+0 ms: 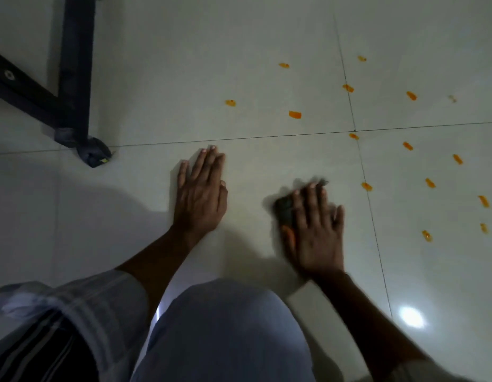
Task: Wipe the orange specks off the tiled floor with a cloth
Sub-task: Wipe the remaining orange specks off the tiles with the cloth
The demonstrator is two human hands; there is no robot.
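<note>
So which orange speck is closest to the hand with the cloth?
The speck lying on the vertical grout line, just beyond the right hand; the others lie farther off.

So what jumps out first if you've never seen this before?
The orange specks scattered over the pale tiled floor, mostly upper right. Below them the right hand presses flat on a dark cloth, blurred, while the left hand lies flat on the tile. A black furniture frame stands upper left.
</note>
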